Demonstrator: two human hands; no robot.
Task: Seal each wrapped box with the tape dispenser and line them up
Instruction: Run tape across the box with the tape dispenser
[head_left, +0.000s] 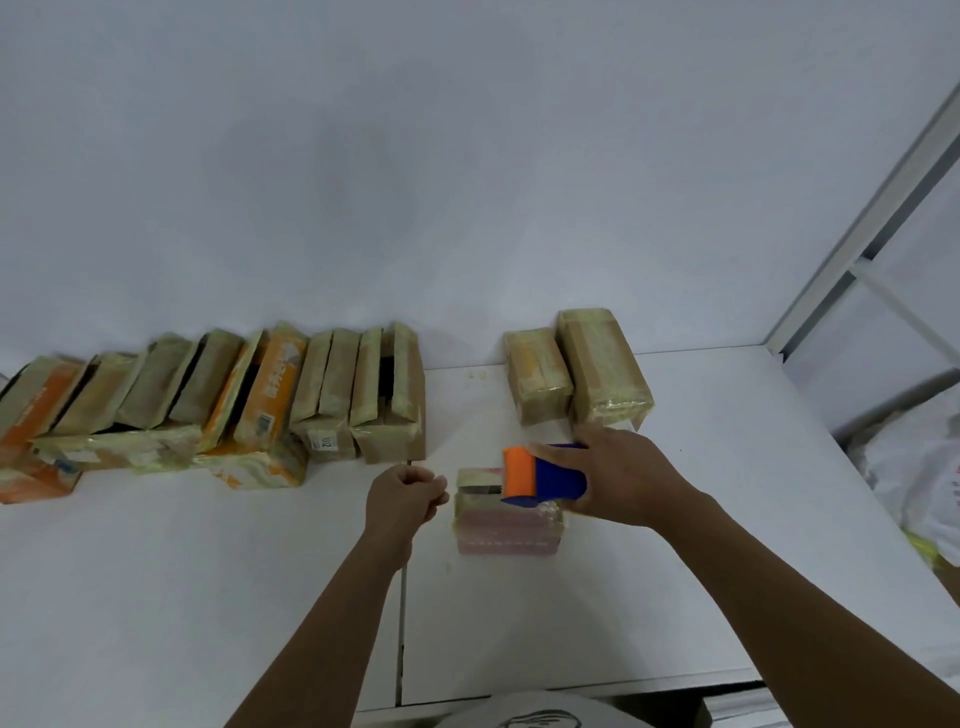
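Observation:
A small wrapped box (506, 525) with a pinkish lower side lies on the white table (208, 597) in front of me. My right hand (623, 478) grips a blue and orange tape dispenser (540, 475) over the top of this box. Just left of the box, my left hand (402, 496) is curled into a fist; whether it pinches a tape end I cannot tell. A row of several wrapped boxes (358, 384) stands along the wall at the left, leaning on one another. Two more wrapped boxes (602, 364) stand behind the dispenser.
A white wall (415, 156) closes off the back of the table. A white metal frame (857, 244) rises at the right edge, with white plastic bags (919, 467) beyond it. A seam in the table (401, 623) runs toward me under my left forearm.

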